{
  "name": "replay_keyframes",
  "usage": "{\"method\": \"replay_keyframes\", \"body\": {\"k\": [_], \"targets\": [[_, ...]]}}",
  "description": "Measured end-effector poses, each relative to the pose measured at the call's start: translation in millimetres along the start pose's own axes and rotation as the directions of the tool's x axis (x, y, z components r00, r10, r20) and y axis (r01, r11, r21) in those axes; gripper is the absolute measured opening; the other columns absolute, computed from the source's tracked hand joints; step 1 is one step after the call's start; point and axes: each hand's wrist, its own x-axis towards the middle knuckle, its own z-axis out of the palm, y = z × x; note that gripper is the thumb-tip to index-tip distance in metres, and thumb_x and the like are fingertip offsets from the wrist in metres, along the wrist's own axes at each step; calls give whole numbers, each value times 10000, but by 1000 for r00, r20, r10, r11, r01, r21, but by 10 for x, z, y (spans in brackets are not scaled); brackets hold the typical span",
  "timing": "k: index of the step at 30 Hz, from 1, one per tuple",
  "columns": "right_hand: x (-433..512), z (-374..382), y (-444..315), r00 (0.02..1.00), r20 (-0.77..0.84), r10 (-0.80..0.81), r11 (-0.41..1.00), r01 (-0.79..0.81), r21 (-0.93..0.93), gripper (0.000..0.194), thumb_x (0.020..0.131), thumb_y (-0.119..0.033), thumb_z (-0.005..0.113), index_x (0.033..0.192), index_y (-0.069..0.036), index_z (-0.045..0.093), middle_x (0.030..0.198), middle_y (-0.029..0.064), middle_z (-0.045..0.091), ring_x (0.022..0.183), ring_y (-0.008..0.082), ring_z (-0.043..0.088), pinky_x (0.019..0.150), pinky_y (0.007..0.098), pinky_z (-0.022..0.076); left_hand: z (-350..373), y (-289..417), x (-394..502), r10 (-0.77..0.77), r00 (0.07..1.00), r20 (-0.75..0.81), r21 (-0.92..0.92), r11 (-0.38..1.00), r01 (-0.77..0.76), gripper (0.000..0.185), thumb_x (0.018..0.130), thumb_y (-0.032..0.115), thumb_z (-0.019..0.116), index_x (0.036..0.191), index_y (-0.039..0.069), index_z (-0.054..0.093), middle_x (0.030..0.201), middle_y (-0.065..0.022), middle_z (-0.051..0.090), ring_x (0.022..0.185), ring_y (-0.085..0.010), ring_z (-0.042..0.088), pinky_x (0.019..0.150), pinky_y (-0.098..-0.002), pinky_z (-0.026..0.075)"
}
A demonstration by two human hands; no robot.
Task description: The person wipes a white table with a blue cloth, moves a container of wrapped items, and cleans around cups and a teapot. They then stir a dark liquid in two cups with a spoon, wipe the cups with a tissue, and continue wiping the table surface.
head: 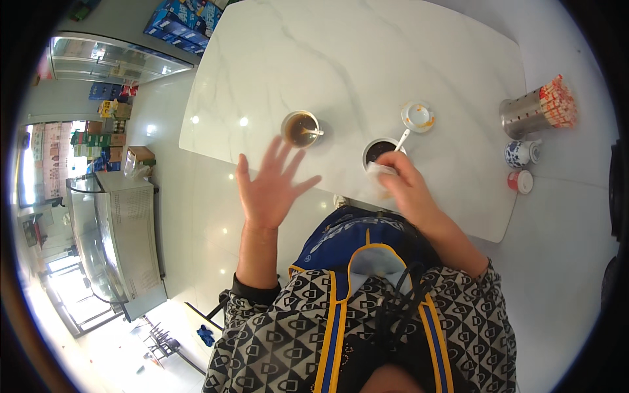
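Observation:
My left hand (271, 184) is raised with its fingers spread and holds nothing, just below a white cup of brown liquid (298, 130) with a spoon in it. In my right hand (408, 184) is a crumpled white tissue (382, 169), pinched between thumb and fingers. Right behind it stands a white bowl of dark liquid (368, 146), partly covered by the hand, with a white spoon (402, 140) leaning out. Farther back lies a small white dish (418, 117) with orange smears. An orange-brown stain (386, 195) shows near the table's front edge.
The marble-patterned table (354, 59) meets a wall on the right. There stand a perforated metal holder (526, 115) of wrapped chopsticks, a blue-and-white porcelain pot (517, 153) and a red container with a white lid (520, 182). Left are a glass display case (130, 240) and stacked boxes (182, 24).

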Motion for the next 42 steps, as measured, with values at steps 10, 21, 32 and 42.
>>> {"method": "replay_keyframes", "body": {"k": [10, 21, 32, 42], "targets": [[181, 1109, 108, 743, 228, -630, 587, 647, -486, 200, 787, -25, 658, 974, -87, 695, 939, 53, 617, 844, 268, 580, 769, 379, 470, -116, 57, -42, -182, 978, 104, 223, 962, 155, 870, 904, 730, 227, 1544, 143, 186, 1590, -145, 131, 1430, -397, 219, 1132, -522, 250], [-238, 51, 497, 779, -447, -440, 427, -256, -867, 113, 827, -96, 664, 934, -108, 698, 856, 63, 618, 802, 270, 614, 689, 371, 505, -822, -93, 480, -560, 808, 185, 896, 433, 95, 470, 957, 234, 576, 1375, 48, 470, 1284, -113, 569, 1075, -179, 606, 850, -324, 522], [453, -600, 357, 813, 410, -413, -275, 318, -907, 246, 714, -72, 639, 957, -100, 661, 824, 21, 533, 743, 185, 555, 580, 308, 500, -502, -1043, 1332, -444, 880, 167, 925, 381, 16, 551, 931, 224, 586, 1436, 110, 396, 1292, -126, 522, 802, -168, 648, 684, -296, 564], [593, -639, 286, 795, 567, -215, -324, 490, -809, 185, 696, -58, 615, 881, -64, 611, 834, 32, 507, 746, 187, 549, 567, 282, 510, -453, -1111, 1321, -442, 886, 139, 870, 482, 104, 524, 861, 96, 487, 1385, 122, 487, 933, -87, 646, 657, -128, 636, 668, -265, 565]]}}
